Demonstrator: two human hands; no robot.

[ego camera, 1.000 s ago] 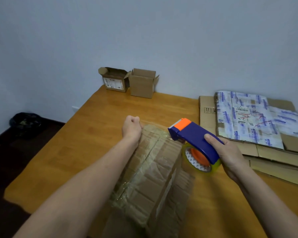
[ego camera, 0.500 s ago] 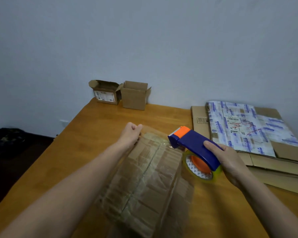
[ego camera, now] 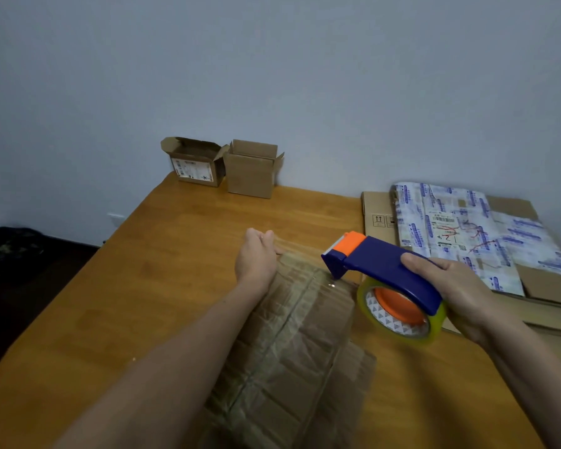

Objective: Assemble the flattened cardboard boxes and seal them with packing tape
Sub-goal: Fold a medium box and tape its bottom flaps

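Taped cardboard box [ego camera: 292, 345] lies nearest on the table [ego camera: 162, 286]. Right hand [ego camera: 457, 296] grips the tape dispenser [ego camera: 382, 267], nose touching the box top. Left hand [ego camera: 256, 257] rests on the box's far end, fingers hidden over the edge; grip cannot be told. Flattened cardboard [ego camera: 544, 283] stacked right. Small open boxes [ego camera: 251, 171] stand by the wall.

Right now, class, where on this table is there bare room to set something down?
The table is bare left of the taped box and left hand, and in a band between that hand and the small boxes at the wall. Crowded: the right, where the flattened cardboard stack lies beside the right hand gripping the tape dispenser.
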